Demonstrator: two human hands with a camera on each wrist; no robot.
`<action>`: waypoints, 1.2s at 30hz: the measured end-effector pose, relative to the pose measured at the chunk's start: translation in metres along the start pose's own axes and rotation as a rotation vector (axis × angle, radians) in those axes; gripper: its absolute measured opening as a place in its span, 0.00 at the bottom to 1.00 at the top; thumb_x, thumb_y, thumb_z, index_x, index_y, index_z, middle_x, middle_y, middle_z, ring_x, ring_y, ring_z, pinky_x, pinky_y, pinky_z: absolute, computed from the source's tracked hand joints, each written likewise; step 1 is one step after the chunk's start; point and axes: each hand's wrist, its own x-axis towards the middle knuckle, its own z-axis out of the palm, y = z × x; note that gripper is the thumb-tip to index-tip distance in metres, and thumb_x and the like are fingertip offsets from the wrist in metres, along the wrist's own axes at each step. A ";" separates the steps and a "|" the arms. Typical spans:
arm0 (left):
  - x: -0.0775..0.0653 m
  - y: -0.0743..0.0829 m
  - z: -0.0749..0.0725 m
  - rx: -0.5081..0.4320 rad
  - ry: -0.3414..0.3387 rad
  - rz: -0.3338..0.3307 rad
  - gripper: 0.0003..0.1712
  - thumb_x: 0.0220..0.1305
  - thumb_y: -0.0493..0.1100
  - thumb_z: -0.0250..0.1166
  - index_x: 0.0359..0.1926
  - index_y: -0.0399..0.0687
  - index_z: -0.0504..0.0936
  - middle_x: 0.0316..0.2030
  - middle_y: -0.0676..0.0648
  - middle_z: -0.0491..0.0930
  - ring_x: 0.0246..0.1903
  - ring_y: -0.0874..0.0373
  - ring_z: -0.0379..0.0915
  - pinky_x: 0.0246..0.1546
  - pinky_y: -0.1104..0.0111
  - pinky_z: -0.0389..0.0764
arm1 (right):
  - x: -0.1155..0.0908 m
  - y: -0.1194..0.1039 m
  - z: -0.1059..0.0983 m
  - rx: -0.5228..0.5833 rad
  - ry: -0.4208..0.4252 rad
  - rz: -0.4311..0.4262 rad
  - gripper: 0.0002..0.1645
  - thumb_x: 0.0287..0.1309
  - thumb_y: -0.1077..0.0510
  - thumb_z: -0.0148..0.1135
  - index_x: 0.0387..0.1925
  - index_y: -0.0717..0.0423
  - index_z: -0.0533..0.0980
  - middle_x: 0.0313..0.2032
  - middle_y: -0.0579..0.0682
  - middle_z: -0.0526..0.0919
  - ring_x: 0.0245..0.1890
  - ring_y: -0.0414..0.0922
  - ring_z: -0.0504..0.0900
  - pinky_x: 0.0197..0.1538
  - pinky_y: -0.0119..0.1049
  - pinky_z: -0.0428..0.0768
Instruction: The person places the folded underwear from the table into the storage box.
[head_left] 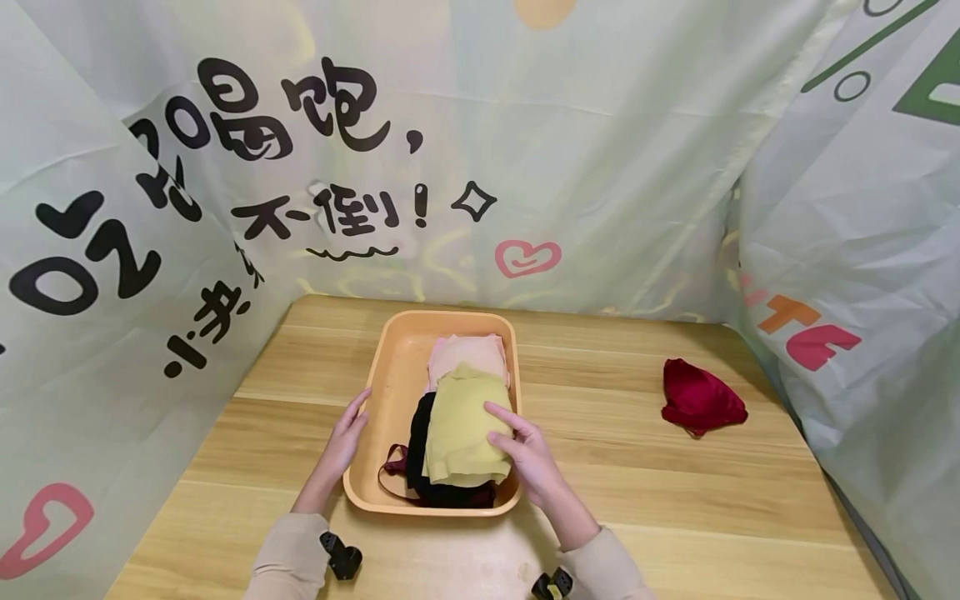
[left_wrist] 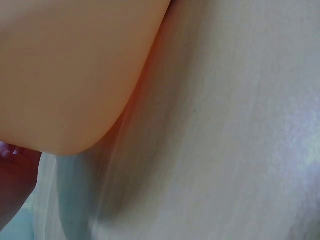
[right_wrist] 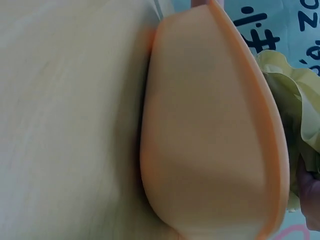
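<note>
In the head view, my left hand (head_left: 345,440) lies along the left side of an orange tray (head_left: 390,358), fingers extended at its rim. My right hand (head_left: 531,454) reaches over the tray's right rim. Its index finger and thumb rest spread on a yellow folded garment (head_left: 465,425); the other fingers are mostly hidden. That garment lies on top of a black folded garment (head_left: 418,442) and overlaps a pale pink one (head_left: 468,357). A thin dark red strap (head_left: 392,467) curls out at the lower left. In the right wrist view, the yellow garment (right_wrist: 290,75) bulges above the rim.
The tray stands on a wooden table (head_left: 600,500). A dark red velvety, cup-shaped garment (head_left: 701,398) lies toward the table's right edge. Printed curtains (head_left: 600,167) enclose the back and both sides. Small black devices (head_left: 342,557) sit at both wrists.
</note>
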 end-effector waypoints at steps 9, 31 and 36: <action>0.000 0.001 0.002 0.003 0.006 0.001 0.25 0.71 0.35 0.38 0.67 0.35 0.51 0.68 0.33 0.45 0.67 0.38 0.36 0.65 0.46 0.43 | 0.004 0.010 0.004 -0.086 -0.110 0.012 0.27 0.54 0.68 0.55 0.58 0.69 0.66 0.64 0.58 0.62 0.68 0.52 0.47 0.66 0.41 0.55; -0.002 0.004 0.003 -0.004 0.004 -0.016 0.26 0.72 0.39 0.38 0.68 0.36 0.50 0.69 0.35 0.44 0.68 0.39 0.35 0.65 0.47 0.43 | -0.001 0.009 0.001 -0.337 -0.220 0.033 0.29 0.54 0.67 0.55 0.60 0.63 0.66 0.65 0.60 0.59 0.63 0.57 0.55 0.57 0.43 0.67; -0.002 0.004 0.002 0.003 0.010 -0.017 0.26 0.72 0.39 0.38 0.68 0.37 0.51 0.68 0.35 0.46 0.68 0.39 0.36 0.65 0.46 0.44 | -0.007 0.002 0.000 -0.467 -0.180 0.013 0.29 0.54 0.63 0.59 0.59 0.59 0.67 0.62 0.63 0.59 0.63 0.62 0.54 0.61 0.61 0.56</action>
